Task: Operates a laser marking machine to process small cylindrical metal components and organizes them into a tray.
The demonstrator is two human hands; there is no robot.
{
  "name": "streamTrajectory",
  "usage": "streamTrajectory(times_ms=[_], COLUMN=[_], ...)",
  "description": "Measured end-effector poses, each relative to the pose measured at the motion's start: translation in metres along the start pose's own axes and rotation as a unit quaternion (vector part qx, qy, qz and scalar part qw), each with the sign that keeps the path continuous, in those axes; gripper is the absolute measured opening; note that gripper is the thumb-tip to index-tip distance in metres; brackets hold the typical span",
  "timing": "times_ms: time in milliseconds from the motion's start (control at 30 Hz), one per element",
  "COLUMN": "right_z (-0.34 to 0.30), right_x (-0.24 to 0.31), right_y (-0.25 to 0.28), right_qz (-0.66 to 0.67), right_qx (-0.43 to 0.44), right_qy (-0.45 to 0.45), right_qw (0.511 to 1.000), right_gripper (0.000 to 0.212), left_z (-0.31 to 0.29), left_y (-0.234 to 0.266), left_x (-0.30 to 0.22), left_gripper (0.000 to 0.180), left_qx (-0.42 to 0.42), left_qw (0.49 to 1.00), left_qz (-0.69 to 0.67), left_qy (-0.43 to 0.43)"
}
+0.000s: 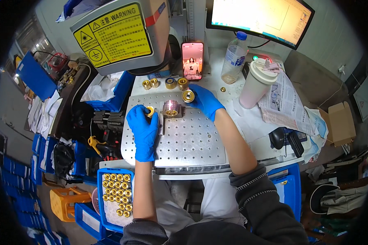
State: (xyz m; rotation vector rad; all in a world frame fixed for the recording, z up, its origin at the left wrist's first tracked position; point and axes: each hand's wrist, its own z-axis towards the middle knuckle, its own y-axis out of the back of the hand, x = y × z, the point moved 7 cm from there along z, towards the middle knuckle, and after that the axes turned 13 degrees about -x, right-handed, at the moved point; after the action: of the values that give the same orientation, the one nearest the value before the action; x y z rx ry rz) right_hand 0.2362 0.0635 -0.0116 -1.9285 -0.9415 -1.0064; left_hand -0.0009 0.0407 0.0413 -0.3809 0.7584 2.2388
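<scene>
Both my hands wear blue gloves above a perforated metal plate [180, 143]. My left hand [143, 130] is closed on a brass ring-shaped fitting [151, 111] at the plate's left. Pinched in my right hand [205, 101] is another round brass fitting [188, 96], its dark centre facing up. Between the hands, a shiny brass cylinder [171, 109] sits in a small metal holder [179, 115] on the plate. Behind the plate stand several brass fittings: a pair [150, 83] at the left, a darker one [170, 83], and one more [182, 83] close to my right hand.
A machine head with a yellow warning label [112, 34] overhangs the plate's far left. At the back are a lit phone [192, 61], a bottle [234, 59] and a monitor [261, 18]. Rightward stand a white cup [257, 83] and a scanner [286, 140]. A blue tray [101, 204] holds brass fittings.
</scene>
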Motion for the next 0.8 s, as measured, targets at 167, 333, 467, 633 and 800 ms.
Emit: streamTrajectory(times_ms=[167, 333, 467, 633, 800], right_z=[-0.001, -0.005, -0.007, -0.010, -0.002], right_x=[0.000, 0.000, 0.002, -0.002, 0.009], right_y=[0.000, 0.001, 0.001, -0.003, -0.003], right_qz=[-0.004, -0.019, -0.007, -0.001, -0.006], right_qx=[0.005, -0.010, 0.001, 0.000, 0.005], right_qy=[0.004, -0.008, 0.006, 0.002, 0.024], right_qw=[1.000, 1.000, 1.000, 1.000, 1.000], right_gripper=[0.030, 0.032, 0.032, 0.032, 0.032], left_z=[0.001, -0.001, -0.002, -0.003, -0.001], left_y=[0.001, 0.001, 0.001, 0.000, -0.007], left_x=[-0.003, -0.002, -0.004, 0.004, 0.006], left_gripper=[0.029, 0.030, 0.030, 0.029, 0.030], left_qx=[0.003, 0.008, 0.015, 0.007, -0.014], left_qw=[1.000, 1.000, 1.000, 1.000, 0.999], left_qz=[-0.001, -0.003, -0.015, -0.004, 0.003], left_qy=[0.004, 0.006, 0.019, 0.005, -0.033])
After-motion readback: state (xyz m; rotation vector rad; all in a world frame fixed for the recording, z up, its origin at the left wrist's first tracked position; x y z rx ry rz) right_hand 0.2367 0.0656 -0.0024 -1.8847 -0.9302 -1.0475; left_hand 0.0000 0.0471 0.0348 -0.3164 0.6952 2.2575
